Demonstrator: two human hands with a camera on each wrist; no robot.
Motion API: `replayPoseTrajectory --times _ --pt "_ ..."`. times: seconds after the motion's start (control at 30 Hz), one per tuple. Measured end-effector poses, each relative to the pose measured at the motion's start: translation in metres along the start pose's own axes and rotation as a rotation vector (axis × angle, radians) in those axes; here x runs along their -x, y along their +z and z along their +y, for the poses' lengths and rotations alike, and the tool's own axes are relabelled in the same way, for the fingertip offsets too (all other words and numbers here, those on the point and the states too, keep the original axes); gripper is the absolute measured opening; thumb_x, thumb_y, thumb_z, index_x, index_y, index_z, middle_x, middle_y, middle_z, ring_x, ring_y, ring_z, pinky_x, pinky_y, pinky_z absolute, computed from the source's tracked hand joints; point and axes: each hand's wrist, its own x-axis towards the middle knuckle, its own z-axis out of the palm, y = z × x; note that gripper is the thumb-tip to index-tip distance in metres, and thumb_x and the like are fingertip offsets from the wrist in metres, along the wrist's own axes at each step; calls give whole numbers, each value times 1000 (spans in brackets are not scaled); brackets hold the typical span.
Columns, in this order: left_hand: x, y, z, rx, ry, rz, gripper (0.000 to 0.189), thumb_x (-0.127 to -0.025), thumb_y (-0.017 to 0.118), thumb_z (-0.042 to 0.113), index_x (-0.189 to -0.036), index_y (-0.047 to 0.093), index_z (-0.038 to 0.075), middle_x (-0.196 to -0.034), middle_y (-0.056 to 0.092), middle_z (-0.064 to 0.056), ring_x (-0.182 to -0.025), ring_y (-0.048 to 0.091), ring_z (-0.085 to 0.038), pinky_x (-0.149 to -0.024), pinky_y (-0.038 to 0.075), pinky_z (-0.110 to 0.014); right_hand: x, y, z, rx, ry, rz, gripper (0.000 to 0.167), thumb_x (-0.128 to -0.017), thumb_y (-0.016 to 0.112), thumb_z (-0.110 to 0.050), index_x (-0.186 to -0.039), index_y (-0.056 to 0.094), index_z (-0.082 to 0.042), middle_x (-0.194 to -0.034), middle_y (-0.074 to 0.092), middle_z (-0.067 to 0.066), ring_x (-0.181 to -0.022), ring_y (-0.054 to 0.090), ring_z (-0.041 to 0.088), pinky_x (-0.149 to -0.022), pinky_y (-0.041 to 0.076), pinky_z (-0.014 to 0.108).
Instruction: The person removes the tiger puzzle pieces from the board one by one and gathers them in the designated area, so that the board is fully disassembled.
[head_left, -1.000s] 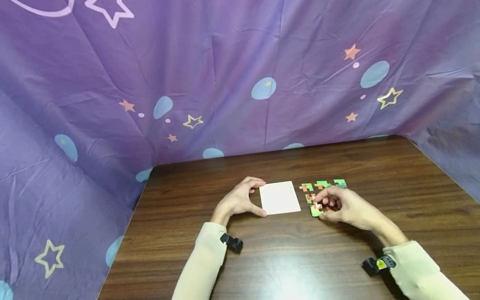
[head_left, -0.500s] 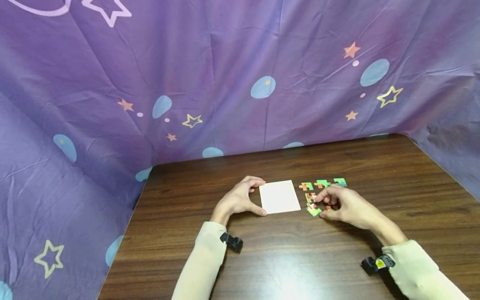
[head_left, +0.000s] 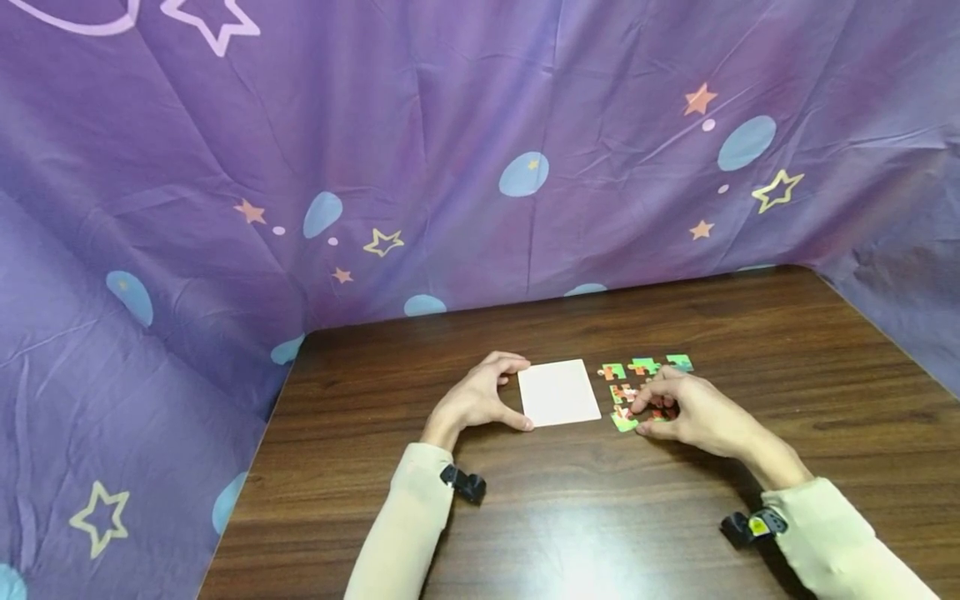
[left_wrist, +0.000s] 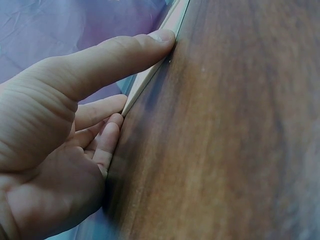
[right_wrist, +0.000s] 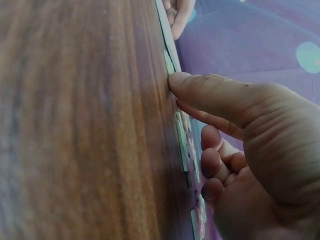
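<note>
My left hand (head_left: 480,397) holds a white square board (head_left: 558,393) by its left side, thumb at the near corner and fingers at the far one. In the left wrist view the thumb and fingers meet the thin edge of the board (left_wrist: 145,82). To the right, my right hand (head_left: 697,414) pinches a green and red jigsaw puzzle piece (head_left: 623,420) between thumb and index finger, low at the tabletop. The right wrist view shows the thumb on this puzzle piece (right_wrist: 170,64), its other fingers curled. The hand partly hides other pieces behind it.
Several more puzzle pieces lie in loose rows right of the board, among them a piece (head_left: 612,372), another piece (head_left: 643,366) and a green corner piece (head_left: 679,362). The brown wooden table (head_left: 525,500) ends at a purple curtain (head_left: 450,150) behind and at the sides.
The right hand has turned the pinched puzzle piece and shifted it slightly left over the last second. The left hand and the white board stay in place.
</note>
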Motion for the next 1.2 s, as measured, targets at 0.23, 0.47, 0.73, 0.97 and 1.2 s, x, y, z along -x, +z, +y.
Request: replayPoseTrajectory --times 0.23,0.47,0.73,0.97,1.2 --pt "-3 2 1 -7 1 0 102 -71 107 14 -160 57 7 -163 51 -6 -144 57 -26 -125 46 -33 4 0 -2 -21 37 -9 32 -81 100 -12 -94 79 -32 -97 63 -11 -85 57 8 -73 50 28" --pt "-3 6 3 -1 -15 -12 103 -71 107 14 -160 57 9 -163 50 -5 -144 56 -26 -125 46 -34 10 -2 -3 -45 32 -7 31 -82 99 -12 -92 79 -34 -94 62 -11 -84 57 8 -71 48 27" --pt "-1 5 4 14 -24 -6 103 -70 107 13 -160 57 10 -162 50 -4 -145 55 -26 -125 46 -36 9 -1 -3 -33 11 21 34 -79 100 -10 -90 79 -34 -94 62 -12 -83 56 8 -71 48 26" --pt "0 8 2 41 -16 -3 103 -70 107 11 -160 57 8 -162 50 -6 -144 56 -28 -125 46 -35 11 0 -2 -14 -12 34 34 -79 101 -11 -89 78 -35 -94 62 -14 -84 57 6 -72 48 24" --pt "-2 9 3 69 -21 -20 106 -71 107 11 -163 54 13 -162 49 -5 -145 54 -29 -125 46 -38 12 -5 -1 -6 32 64 31 -84 99 -14 -94 77 -33 -94 64 -10 -84 61 8 -71 50 23"
